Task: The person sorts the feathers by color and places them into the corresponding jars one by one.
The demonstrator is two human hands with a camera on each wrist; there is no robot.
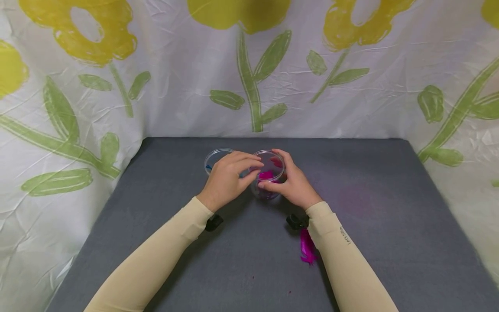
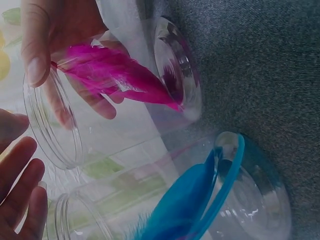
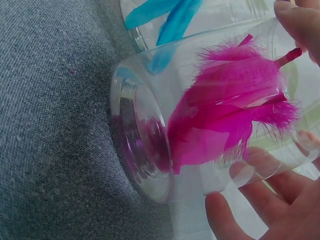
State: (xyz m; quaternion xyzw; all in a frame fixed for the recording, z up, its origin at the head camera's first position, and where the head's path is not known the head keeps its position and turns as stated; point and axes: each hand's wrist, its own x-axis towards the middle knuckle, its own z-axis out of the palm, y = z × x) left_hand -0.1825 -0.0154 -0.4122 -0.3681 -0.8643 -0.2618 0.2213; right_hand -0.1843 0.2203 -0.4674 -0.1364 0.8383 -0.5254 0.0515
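My right hand (image 1: 295,184) holds a clear jar (image 1: 266,196), thumb at the rim and fingers around the far side. Inside that jar stand several magenta feathers (image 3: 225,105), seen through its wall in both wrist views. The jar's base is at the grey cloth. Over the mouth of this jar hovers my left hand (image 1: 230,175), fingers loosely bent, with nothing seen between them. A second clear jar (image 2: 272,195) stands close beside it on the left, partly hidden by the left hand in the head view. Blue feathers (image 2: 187,192) are inside it.
A loose magenta feather (image 1: 307,247) lies on the grey cloth-covered table (image 1: 390,242), beside the right forearm. Tiny magenta specks dot the cloth near the front. A white curtain (image 1: 171,78) with yellow flowers encloses the back and sides.
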